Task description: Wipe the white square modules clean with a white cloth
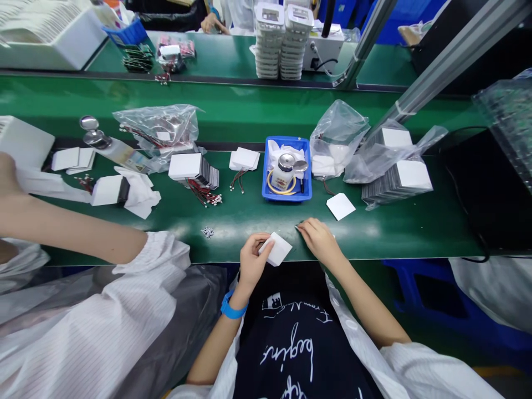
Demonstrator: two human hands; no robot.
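Note:
My left hand (251, 260), with a blue wristband, grips a white square panel (278, 249) at the front edge of the green bench. Close by on the right, my right hand (319, 239) rests on the bench top, its thumb and fingers pinched together. A tiny dark tip shows at those fingers, too small to name. Left of my hands lies a little pile of tiny pale parts (208, 233). A single white panel (341, 206) lies flat beyond my right hand. Straight ahead, a blue tray (266, 188) holds a pump bottle (282, 174) and a yellow loop.
White panels with red and black wires (203, 191) stand stacked ahead on the left. Bagged panels (409, 177) sit at right, beside a metal post (436, 66). A co-worker's arm (83, 224) reaches across the left side. White trays (268, 50) are stacked at the back.

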